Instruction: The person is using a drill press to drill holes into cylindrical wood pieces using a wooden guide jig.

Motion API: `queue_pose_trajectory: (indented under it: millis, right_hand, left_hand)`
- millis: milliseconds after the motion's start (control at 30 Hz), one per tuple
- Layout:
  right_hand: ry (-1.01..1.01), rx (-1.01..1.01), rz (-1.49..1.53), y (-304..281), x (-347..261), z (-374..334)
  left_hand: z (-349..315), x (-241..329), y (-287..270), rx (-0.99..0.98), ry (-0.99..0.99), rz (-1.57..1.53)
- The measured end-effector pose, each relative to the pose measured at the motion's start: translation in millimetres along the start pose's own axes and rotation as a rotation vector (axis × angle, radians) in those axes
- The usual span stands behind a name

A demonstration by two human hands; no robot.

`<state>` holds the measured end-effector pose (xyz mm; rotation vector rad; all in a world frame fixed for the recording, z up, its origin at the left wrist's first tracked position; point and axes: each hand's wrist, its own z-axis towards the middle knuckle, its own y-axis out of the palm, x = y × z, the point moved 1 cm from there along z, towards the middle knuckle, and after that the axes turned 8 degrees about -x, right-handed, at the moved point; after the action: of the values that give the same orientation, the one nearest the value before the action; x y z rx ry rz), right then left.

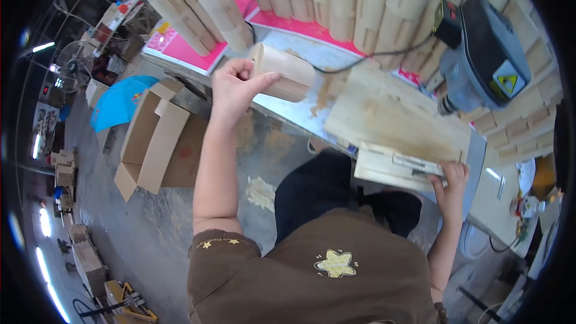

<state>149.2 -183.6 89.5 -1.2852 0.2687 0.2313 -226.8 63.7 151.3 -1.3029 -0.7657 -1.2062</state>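
Observation:
My left hand (233, 89) grips a pale wooden cylinder (288, 75) by its left end, thumb in front and fingers behind. The cylinder is raised above the left part of the workbench and lies nearly sideways. My right hand (451, 186) is closed on the right end of a pale wooden holder (384, 173) at the bench's near edge. Thin metal strips (414, 163) run along the holder's top. Behind it lies a flat wooden board (396, 108) with dust on it. A drill press (480, 60) stands over the board's right side, its chuck (445, 107) bare of my hands.
Stacked wooden cylinders (366, 6) line the bench's back, some on pink sheets (300, 27). A black cable (372, 56) crosses the bench. An open cardboard box (159, 144) and a blue umbrella (123, 103) are on the floor at left. Small items (528, 207) sit at right.

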Motion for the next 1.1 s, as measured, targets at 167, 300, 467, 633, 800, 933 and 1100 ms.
queue_pose_trajectory:
  millis: [167, 300, 467, 633, 800, 933, 1100]
  right_hand:
    - [0.07, -0.004, -0.028, 8, 2, 3]
    - [0.097, 0.034, -0.005, 1, -8, 5]
    - [0.13, 0.043, -0.016, 5, -7, 7]
    - [0.149, 0.065, -0.04, 4, -11, 4]
    - [0.181, 0.061, -0.031, 7, -11, 3]
    - [0.192, 0.049, -0.039, 8, -9, 5]
    - [0.202, 0.045, -0.039, 9, -11, 6]
  left_hand:
    - [75, 54, -76, 0.195, 0.488, 0.691]
    - [143, 104, -138, 0.44, 0.618, 0.955]
    - [222, 118, -153, 0.357, 0.34, 0.736]
    - [284, 106, -160, 0.315, 0.205, 0.751]
    - [301, 106, -155, 0.32, 0.059, 0.759]
    - [315, 101, -159, 0.317, 0.055, 0.814]
    - [320, 101, -163, 0.27, 0.037, 0.838]
